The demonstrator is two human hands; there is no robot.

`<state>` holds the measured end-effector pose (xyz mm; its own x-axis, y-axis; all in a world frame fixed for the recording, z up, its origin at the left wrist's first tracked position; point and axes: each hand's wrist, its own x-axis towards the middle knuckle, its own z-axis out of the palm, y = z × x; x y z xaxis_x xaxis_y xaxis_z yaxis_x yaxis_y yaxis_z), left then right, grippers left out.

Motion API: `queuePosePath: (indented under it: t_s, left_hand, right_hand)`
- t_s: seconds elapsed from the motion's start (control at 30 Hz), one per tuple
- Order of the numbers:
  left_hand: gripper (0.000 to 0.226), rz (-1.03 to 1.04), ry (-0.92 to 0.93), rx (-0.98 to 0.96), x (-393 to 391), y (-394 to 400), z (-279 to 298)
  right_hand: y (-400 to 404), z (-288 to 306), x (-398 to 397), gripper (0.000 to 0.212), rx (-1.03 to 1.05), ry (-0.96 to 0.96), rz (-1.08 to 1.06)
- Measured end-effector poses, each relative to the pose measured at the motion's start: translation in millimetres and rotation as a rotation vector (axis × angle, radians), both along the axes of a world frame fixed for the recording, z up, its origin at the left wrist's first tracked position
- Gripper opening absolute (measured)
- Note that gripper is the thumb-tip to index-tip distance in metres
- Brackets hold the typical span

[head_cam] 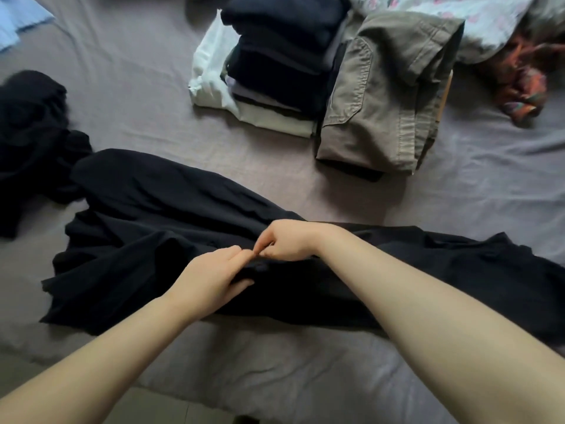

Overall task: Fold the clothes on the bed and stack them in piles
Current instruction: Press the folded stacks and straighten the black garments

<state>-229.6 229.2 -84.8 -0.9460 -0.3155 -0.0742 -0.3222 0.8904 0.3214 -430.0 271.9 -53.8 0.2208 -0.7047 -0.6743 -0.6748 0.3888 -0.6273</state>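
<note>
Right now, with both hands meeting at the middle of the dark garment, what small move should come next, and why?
Probably draw the left hand and right hand apart to smooth the dark garment. It lies spread but creased across the bed, both hands pinch its middle, and the folded stack beyond holds only flat pieces.

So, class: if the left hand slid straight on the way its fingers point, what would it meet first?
Almost at once the right hand: the left hand points up-right over the black garment, their fingertips nearly touching, though depth is unclear.
</note>
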Motion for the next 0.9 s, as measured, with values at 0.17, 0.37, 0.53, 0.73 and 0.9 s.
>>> queuePosePath:
  t_s: [0.17, 0.37, 0.53, 0.73, 0.9]
  left_hand:
    - [0.075, 0.053, -0.374, 0.082, -15.0, -9.4, -6.1]
    - [0.045, -0.088, -0.533, -0.018, -32.1, -26.8, -4.1]
    - [0.054, 0.051, -0.165, -0.068, -24.6, -51.3, -9.7]
    - [0.039, 0.276, -0.003, -0.006, -22.0, -55.6, -2.0]
    - [0.018, 0.419, -0.025, -0.049, -51.8, -64.6, -1.4]
  right_hand:
    - [58.3, -10.4, -82.2, 0.025, -0.151, 0.463, -0.372]
    - [118.1, -32.9, -140.1, 0.020, 0.021, 0.664, -0.530]
    - [113.2, -40.6, -128.0, 0.027, -0.080, 0.819, -0.518]
    - [115.9, -36.1, -113.7, 0.039, -0.248, 0.525, -0.166]
    - [111.6, -39.6, -146.3, 0.032, -0.004, 0.631, -0.184]
